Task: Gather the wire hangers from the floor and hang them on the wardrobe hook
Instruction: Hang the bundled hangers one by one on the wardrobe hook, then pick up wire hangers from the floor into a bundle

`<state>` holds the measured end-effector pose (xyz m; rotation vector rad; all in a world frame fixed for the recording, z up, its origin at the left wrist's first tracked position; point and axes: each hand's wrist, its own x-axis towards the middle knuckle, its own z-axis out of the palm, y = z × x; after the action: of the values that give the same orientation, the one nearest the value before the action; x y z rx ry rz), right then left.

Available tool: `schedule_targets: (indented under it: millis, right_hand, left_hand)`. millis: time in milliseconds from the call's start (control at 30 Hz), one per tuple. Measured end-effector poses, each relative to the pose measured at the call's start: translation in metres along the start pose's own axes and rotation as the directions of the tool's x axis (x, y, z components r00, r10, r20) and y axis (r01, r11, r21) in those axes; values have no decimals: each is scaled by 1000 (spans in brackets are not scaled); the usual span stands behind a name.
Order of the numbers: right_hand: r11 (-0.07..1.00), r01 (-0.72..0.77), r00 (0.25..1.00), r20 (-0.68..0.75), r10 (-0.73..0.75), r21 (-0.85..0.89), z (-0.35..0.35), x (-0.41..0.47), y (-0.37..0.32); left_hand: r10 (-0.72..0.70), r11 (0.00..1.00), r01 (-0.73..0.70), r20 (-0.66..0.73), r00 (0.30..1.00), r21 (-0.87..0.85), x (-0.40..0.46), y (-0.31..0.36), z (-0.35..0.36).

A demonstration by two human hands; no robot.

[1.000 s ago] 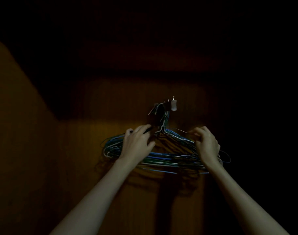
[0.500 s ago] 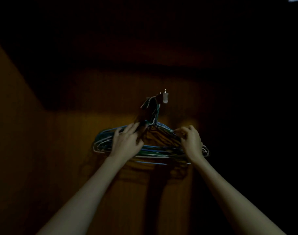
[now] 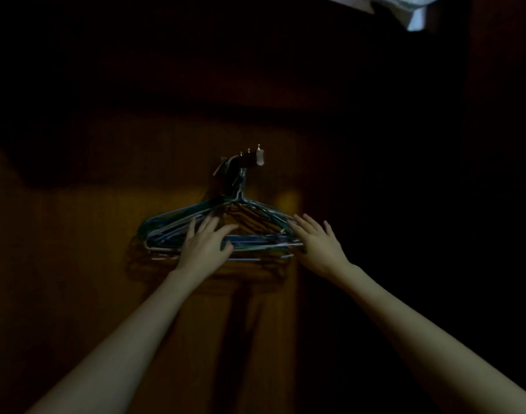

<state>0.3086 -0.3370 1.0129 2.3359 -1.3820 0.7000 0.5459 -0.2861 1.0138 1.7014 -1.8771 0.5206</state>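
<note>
Dim wardrobe interior, wood panel (image 3: pixel 76 264) lit amber at centre frame. Bundle of wire hangers (image 3: pixel 244 225) hangs by its necks from the wardrobe hook (image 3: pixel 249 160), centre frame. Left hand (image 3: pixel 205 246) released, fingers spread straight over the bundle's left half. Right hand (image 3: pixel 318 243) likewise released, fingers straight at the right shoulder. Pale cloth (image 3: pixel 405 10) upper right.

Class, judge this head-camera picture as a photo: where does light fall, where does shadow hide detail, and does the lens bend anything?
Head view: dim all over; a warm patch lights the panel behind the hangers and hook; the top and right sink into black; both forearms cast long shadows below; the left hand and right hand look soft; forearms flare wide toward the corners.
</note>
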Motion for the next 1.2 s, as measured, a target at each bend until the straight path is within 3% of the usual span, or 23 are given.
schedule_targets:
  millis: [233, 400, 567, 833, 1067, 1200]
  right_hand:
    - [969, -224, 969, 84, 233, -100, -20, -118, 18]
    - [919, -370, 910, 143, 388, -137, -61, -228, 51]
    - [785, -556, 800, 83, 595, -271, -117, -317, 89]
    - [563, -752, 600, -4, 800, -343, -167, -440, 120]
    - [396, -831, 443, -35, 896, -391, -193, -542, 156]
    - [336, -852, 376, -23, 926, -402, -192, -585, 196]
  left_hand:
    - [179, 975, -164, 96, 979, -147, -51, 60, 38]
    - [386, 879, -330, 110, 916, -344, -90, 143, 55]
    - [525, 756, -437, 53, 849, -488, -122, 236, 50]
    - [677, 560, -561, -54, 734, -610, -169, 378, 57]
    - [809, 394, -611, -57, 585, -687, -221, 507, 67]
    - [850, 365, -626, -29, 526, -689, -234, 563, 85]
